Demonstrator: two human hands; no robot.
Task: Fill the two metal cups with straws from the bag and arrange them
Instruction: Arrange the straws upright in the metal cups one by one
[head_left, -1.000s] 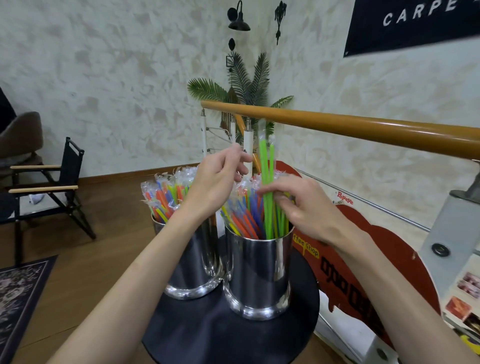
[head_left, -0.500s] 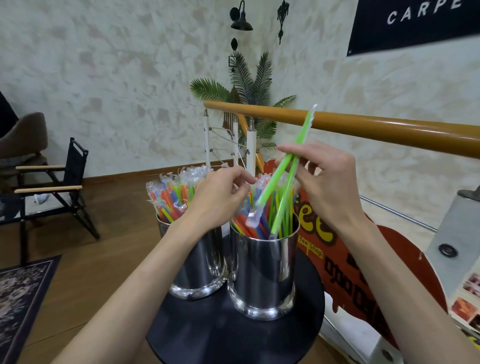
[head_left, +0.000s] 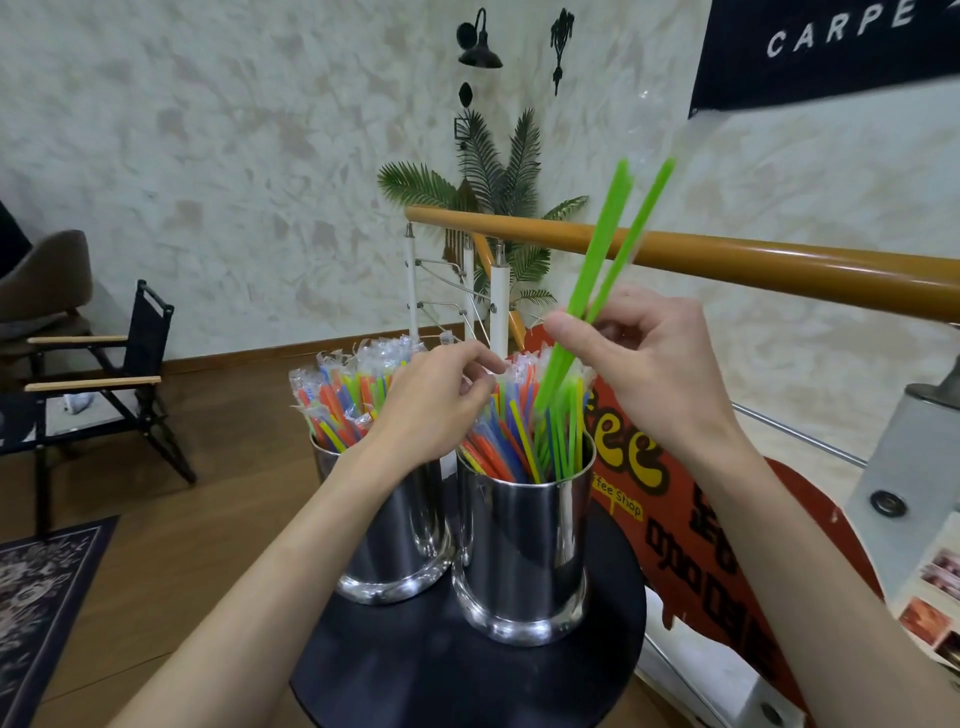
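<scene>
Our right hand (head_left: 654, 364) pinches two green straws (head_left: 597, 275) between thumb and fingers, holding them tilted up and to the right, their lower ends dipping among the straws of the right cup (head_left: 524, 551) and their tops blurred against the orange handrail (head_left: 779, 260). Whether those lower ends are clear of the bundle or sit in it, we cannot tell. Our left hand (head_left: 436, 410) reaches over between the two bundles, its fingers curled and its fingertips pinched at the clear wrapper tops of the right cup's straws — it seems to grasp a wrapper end, though the exact straw is too small to make out.

Both cups stand side by side, touching or nearly so, on the round black counter (head_left: 415, 680). The left cup (head_left: 395, 540) is packed with wrapped straws (head_left: 343, 400) in orange, yellow, green and blue, fanning out above its rim. The right cup is likewise full, with oranges and blues on its left and greens on its right.

We judge the filling to be done or close to it — no bag shows anywhere in view, and neither cup has much room left. What remains looks like arranging: the two green straws need a place, likely with the other greens, and the fanned bundles could be evened.
</scene>
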